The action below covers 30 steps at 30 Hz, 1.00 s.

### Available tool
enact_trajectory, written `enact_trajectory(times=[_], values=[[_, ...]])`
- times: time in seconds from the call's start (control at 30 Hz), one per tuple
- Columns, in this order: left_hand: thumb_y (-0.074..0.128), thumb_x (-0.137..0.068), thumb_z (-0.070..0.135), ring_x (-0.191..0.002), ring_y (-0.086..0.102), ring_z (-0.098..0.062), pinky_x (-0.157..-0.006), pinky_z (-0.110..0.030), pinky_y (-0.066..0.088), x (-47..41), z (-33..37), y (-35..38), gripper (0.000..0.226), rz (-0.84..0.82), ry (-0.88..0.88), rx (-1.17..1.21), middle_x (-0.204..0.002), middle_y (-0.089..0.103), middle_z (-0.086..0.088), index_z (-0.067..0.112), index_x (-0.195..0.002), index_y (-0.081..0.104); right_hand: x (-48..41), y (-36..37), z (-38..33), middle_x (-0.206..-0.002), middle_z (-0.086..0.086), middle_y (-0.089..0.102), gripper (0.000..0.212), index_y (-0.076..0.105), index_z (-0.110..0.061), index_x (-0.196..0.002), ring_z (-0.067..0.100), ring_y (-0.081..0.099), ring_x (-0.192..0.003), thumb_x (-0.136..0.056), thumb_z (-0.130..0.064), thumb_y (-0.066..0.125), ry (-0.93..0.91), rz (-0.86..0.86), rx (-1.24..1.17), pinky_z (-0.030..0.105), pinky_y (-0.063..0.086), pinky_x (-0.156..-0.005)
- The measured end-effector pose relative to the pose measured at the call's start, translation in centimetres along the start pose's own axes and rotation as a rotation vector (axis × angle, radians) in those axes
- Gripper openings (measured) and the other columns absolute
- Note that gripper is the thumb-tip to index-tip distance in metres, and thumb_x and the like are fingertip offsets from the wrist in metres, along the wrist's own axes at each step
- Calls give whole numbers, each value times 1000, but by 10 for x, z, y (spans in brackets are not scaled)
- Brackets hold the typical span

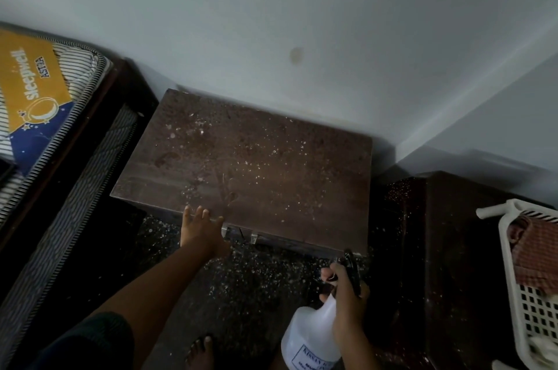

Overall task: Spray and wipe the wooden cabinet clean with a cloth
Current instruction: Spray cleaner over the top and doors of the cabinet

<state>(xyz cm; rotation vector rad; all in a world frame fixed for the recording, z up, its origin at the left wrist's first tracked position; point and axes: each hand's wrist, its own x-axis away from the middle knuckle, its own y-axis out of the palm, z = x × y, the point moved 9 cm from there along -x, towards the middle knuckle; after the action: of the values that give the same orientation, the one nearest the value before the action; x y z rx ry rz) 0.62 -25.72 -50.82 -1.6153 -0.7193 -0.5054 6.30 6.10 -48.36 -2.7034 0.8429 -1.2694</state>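
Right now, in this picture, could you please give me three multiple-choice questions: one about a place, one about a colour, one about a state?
1. Where does the left hand rest?
A) on the spray bottle
B) on the front edge of the wooden cabinet
C) in the air, touching nothing

2. What colour is the body of the spray bottle?
A) green
B) red
C) white

3. What is the state of the right hand?
A) open and empty
B) its fingers grip the spray bottle
C) flat on the wooden cabinet

Answers:
1 B, the hand lies on the cabinet's front edge.
2 C, the plastic body is plainly white.
3 B, the fingers curl round the bottle's neck and trigger.
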Motion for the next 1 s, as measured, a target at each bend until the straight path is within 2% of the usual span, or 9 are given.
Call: enact_trajectory(times=[0.03, 0.07, 0.1, 0.17, 0.27, 0.53, 0.7, 0.87, 1.0], values=[[34, -87, 63, -147, 6, -28, -116, -53, -1, 0, 0, 0, 72, 4, -1, -2, -157, 16, -11, 27, -148, 19, 3, 4, -2, -77, 8, 63, 13, 58, -3, -94, 20, 57, -74, -84, -10, 64, -25, -30, 45, 29, 46, -53], [34, -87, 63, -147, 7, -28, -116, -52, -1, 1, -1, 0, 72, 9, -2, -5, -157, 16, -10, 27, -148, 19, 6, 8, -6, -68, 7, 60, 10, 58, -3, -77, 21, 55, -69, -85, -9, 62, -62, -52, 93, 28, 44, -50], [34, -87, 63, -146, 7, -27, -116, -52, 0, 1, -1, -1, 71, 13, -5, -5, -157, 16, -10, 28, -148, 19, 6, 12, -8, -61, 6, 57, 21, 57, -4, -66, 22, 54, -63, -86, -9, 61, -96, -68, 138, 27, 42, -46], [35, -88, 62, -146, 7, -27, -117, -52, 0, 2, 0, 0, 71, 14, -14, 10, -157, 16, -10, 27, -148, 19, 4, 19, -6, -51, 5, 52, 27, 57, -4, -61, 19, 48, -48, -88, -10, 60, -128, -117, 183, 24, 38, -40], [36, -89, 58, -146, 7, -28, -117, -50, 4, 2, 1, 3, 70, 12, -21, 38, -157, 13, -12, 25, -148, 16, 3, 32, -7, -45, 2, 53, 31, 60, -7, -56, 16, 48, -41, -87, -11, 63, -217, -214, 292, 23, 36, -36], [35, -92, 51, -147, 4, -29, -119, -46, 6, 2, 2, 8, 67, 31, 2, 88, -158, 7, -14, 23, -149, 13, 32, 73, -18, -65, 1, 65, 15, 67, -11, -73, 1, 60, -56, -87, -8, 61, -379, -489, 462, 19, 40, -36], [35, -94, 42, -147, 4, -24, -119, -46, 5, 8, -13, 13, 64, 99, 63, 152, -159, 8, -6, 19, -149, 13, 47, 98, -13, -50, 3, 52, 32, 58, -2, -60, 16, 50, -46, -87, -18, 64, -484, -527, 546, 24, 38, -44], [38, -96, 34, -148, 1, -20, -119, -43, 3, 18, -60, 21, 61, 176, 75, 202, -158, 14, 1, 19, -150, 14, 76, 133, -5, -62, 8, 60, 18, 64, -6, -72, 21, 57, -58, -87, -16, 64, -452, -640, 597, 22, 41, -39], [40, -96, 32, -148, 0, -21, -118, -45, 4, 22, -107, 29, 62, 135, 47, 195, -158, 14, 3, 20, -150, 12, 100, 163, -3, -63, 5, 62, 17, 64, -10, -70, 14, 59, -58, -87, -13, 64, -473, -641, 564, 23, 44, -43]])
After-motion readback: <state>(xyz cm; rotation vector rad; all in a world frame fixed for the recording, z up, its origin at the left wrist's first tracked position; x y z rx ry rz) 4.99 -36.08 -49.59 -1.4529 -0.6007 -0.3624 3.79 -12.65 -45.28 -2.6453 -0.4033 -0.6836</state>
